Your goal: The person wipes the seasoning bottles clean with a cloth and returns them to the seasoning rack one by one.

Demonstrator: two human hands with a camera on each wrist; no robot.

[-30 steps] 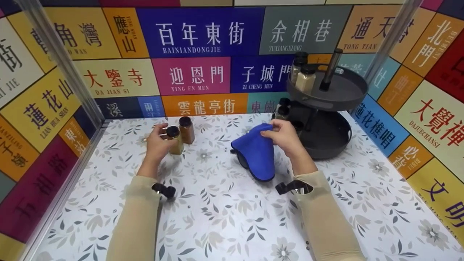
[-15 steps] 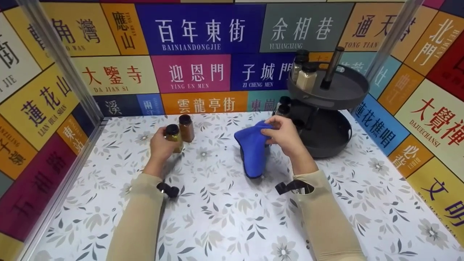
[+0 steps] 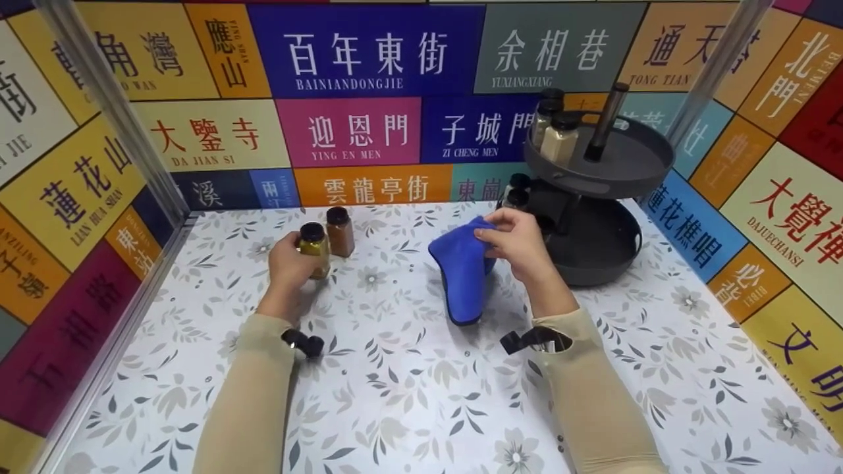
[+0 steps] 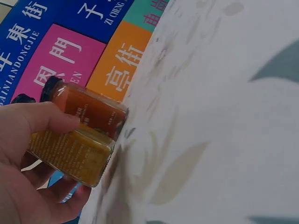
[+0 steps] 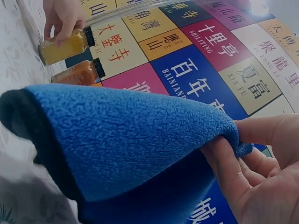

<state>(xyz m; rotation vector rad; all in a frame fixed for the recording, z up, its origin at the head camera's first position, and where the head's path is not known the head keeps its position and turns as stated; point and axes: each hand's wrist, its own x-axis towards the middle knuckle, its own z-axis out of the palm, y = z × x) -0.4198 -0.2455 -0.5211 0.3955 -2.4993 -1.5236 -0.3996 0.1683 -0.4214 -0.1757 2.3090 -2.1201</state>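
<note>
A glass spice jar with a black lid and yellow contents (image 3: 317, 255) stands upright at the left of the table. My left hand (image 3: 288, 266) holds it from the left side, thumb across the label in the left wrist view. Just behind that one stands a similar jar of reddish-brown spice (image 3: 340, 234). Towards the right, my right hand (image 3: 520, 247) pinches the top corner of a blue cloth (image 3: 462, 273) with a black edge. The cloth hangs down in folds, and its lower end seems close to the tabletop.
Right of the cloth stands a dark two-tier round rack (image 3: 596, 263). Its upper tier carries a jar of pale powder (image 3: 560, 139) and another jar behind. More black-lidded jars (image 3: 519, 191) are partly hidden at the lower tier. Sign-printed walls (image 3: 355, 52) enclose the flower-patterned table (image 3: 395, 408).
My left hand has closed in around the yellow spice jar, which remains standing. In my right hand the cloth has swung and folded narrower, while that hand has hardly moved.
</note>
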